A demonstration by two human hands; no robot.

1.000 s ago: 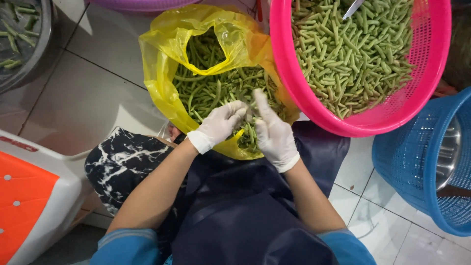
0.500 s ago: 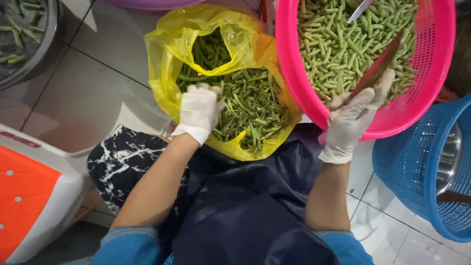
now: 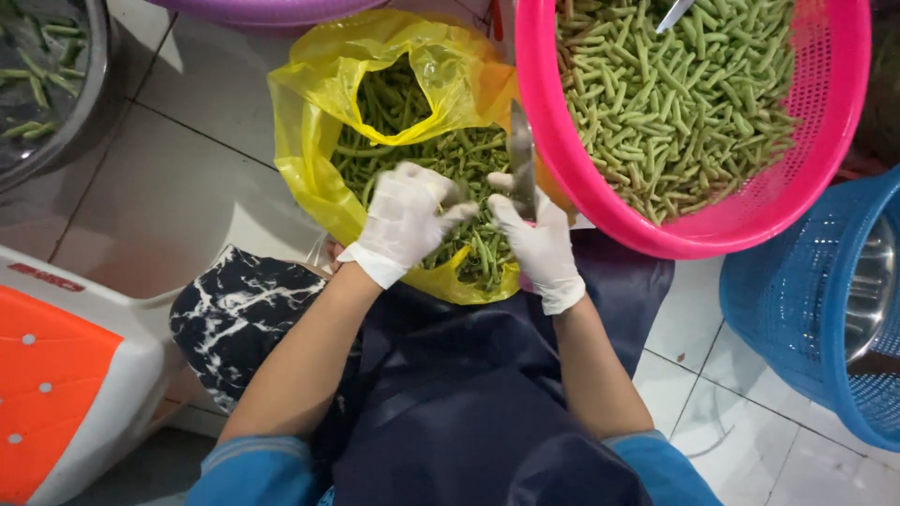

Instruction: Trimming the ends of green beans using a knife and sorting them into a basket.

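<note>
Both my hands wear white gloves and meet over a yellow plastic bag [image 3: 309,131] full of long green beans [image 3: 394,103]. My right hand [image 3: 534,239] grips a knife [image 3: 521,159], its blade pointing up. My left hand [image 3: 408,220] is closed on a few green beans from the bag, right beside the blade; motion blur hides the beans in its fingers. A pink basket [image 3: 572,169] of cut green bean pieces [image 3: 675,94] stands just right of the bag. A dark blue apron covers my lap.
A blue basket [image 3: 797,319] with a metal bowl [image 3: 867,290] inside sits at the right. A metal basin [image 3: 56,112] with some beans is at top left, a purple tub edge [image 3: 262,9] at the top. A white and orange stool [image 3: 66,375] stands at lower left on the tiled floor.
My right hand came back from the pink basket to the bag, knife blade now upright. My left hand lifted from the beans in the bag and moved right toward the knife.
</note>
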